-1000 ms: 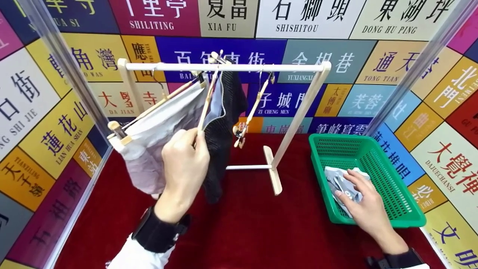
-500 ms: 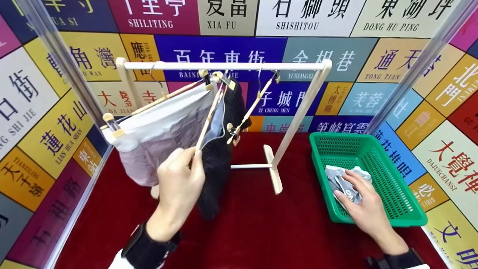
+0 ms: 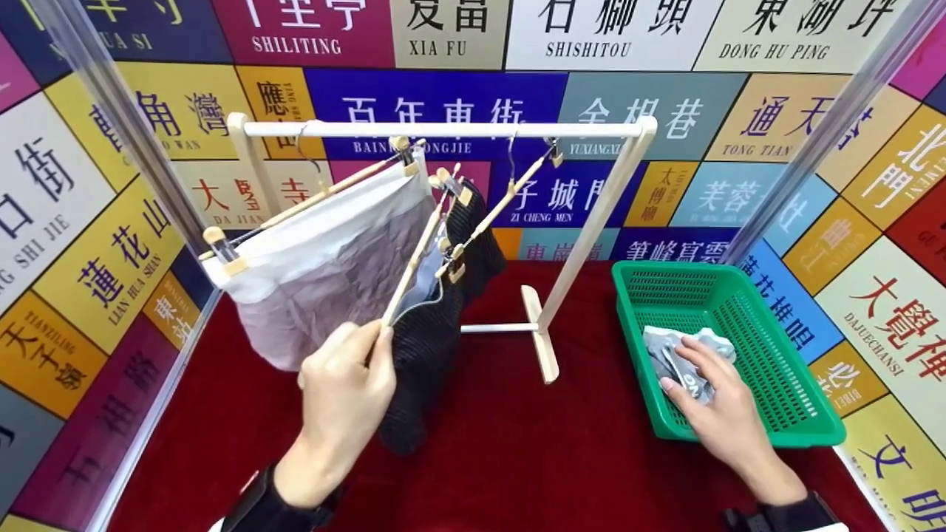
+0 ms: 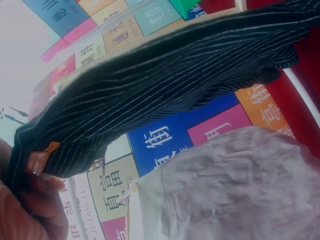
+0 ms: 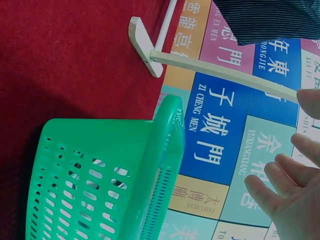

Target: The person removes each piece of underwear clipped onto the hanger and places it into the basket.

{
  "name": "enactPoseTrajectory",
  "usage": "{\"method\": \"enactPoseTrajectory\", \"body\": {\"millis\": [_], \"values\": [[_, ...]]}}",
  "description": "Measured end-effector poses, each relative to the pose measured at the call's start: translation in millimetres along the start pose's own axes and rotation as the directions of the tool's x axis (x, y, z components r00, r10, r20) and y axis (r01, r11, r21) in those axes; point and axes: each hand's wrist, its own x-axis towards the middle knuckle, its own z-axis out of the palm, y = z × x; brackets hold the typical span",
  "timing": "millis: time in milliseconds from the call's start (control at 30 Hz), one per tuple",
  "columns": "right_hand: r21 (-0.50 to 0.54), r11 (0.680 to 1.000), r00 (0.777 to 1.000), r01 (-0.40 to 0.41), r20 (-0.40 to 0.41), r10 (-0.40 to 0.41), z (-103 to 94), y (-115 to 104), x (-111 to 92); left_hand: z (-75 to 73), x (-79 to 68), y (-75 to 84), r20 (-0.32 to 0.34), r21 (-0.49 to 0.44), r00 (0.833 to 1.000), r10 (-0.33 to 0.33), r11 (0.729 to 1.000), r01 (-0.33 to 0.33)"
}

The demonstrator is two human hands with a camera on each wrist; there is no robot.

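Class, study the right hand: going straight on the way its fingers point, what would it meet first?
Most likely the grey cloth in the green basket: in the head view, the right hand slants over it. Depth is unclear, so whether they already touch is hard to tell.

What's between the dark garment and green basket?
In the head view: part of the bare hanger, the rack's lower bar, right upright and foot, over red cloth.
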Motion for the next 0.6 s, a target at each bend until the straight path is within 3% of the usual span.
{"method": "enactPoseTrajectory", "body": {"millis": [600], "values": [[-0.014, 1.0, 1.0, 0.005, 0.016, -0.004, 3.7, -3, 0, -11.9, -19.3, -1.0, 0.062, -0.014, 0.996, 0.061, 0.998, -0.061]]}}
